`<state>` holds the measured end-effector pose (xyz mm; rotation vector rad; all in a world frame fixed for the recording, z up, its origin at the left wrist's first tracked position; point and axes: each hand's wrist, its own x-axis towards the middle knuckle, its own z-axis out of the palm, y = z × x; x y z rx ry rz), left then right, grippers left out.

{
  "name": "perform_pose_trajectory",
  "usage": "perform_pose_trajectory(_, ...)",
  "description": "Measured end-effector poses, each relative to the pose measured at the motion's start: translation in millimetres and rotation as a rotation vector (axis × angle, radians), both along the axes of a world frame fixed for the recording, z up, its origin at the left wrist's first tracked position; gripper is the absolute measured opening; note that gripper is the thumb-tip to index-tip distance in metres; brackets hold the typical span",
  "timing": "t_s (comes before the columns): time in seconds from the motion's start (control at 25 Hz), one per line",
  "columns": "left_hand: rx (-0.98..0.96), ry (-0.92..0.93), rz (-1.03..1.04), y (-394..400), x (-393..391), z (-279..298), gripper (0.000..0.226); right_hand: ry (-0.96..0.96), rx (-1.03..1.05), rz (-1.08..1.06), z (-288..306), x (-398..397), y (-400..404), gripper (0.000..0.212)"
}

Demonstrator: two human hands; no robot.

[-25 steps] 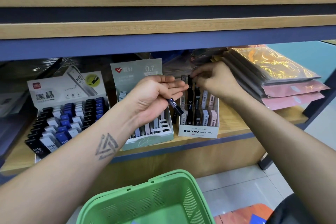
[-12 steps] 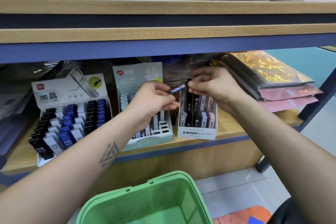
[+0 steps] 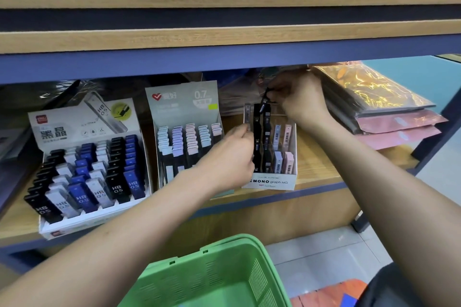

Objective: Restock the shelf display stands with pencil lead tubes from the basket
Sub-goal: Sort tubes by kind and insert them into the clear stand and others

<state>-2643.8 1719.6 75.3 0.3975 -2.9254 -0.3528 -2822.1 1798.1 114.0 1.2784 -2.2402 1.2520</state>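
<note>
— So where are we? Our right hand (image 3: 300,99) pinches a dark lead tube (image 3: 264,103), upright, just above the Mono stand (image 3: 270,181).

— And our left hand (image 3: 230,157) (fingers curled, contents unclear) steadies its near-left side; the slot lies straight below.

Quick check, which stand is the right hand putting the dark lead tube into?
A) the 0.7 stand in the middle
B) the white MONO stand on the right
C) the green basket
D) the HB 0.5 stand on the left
B: the right hand pinches the dark lead tube just above the back row of the white MONO stand.
</note>
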Motion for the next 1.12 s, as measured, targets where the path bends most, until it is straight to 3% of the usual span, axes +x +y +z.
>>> perform_pose_trajectory(0.28, -0.065, -0.150, 0.031, 2.9, -7.8, -5.2, 0.058, 0.097, 0.086, -0.016, -2.2, 0.8, -10.5, 0.016)
perform_pose_trajectory(0.52, -0.066, -0.137, 0.018, 2.7, -6.5, -4.3, 0.058, -0.124, -0.031, -0.105, 14.8, -22.3, 13.1, 0.018)
perform_pose_trajectory(0.84, -0.051, -0.098, 0.038, 5.1, -5.6, 0.1, 0.057, 0.060, 0.206, -0.141, -12.1, -36.0, 1.4, 0.017)
perform_pose_trajectory(1.12, -0.026, -0.049, 0.020, 4.2, 0.9, 5.8, 0.053, 0.142, 0.223, -0.130, -19.8, -34.1, -4.9, 0.018)
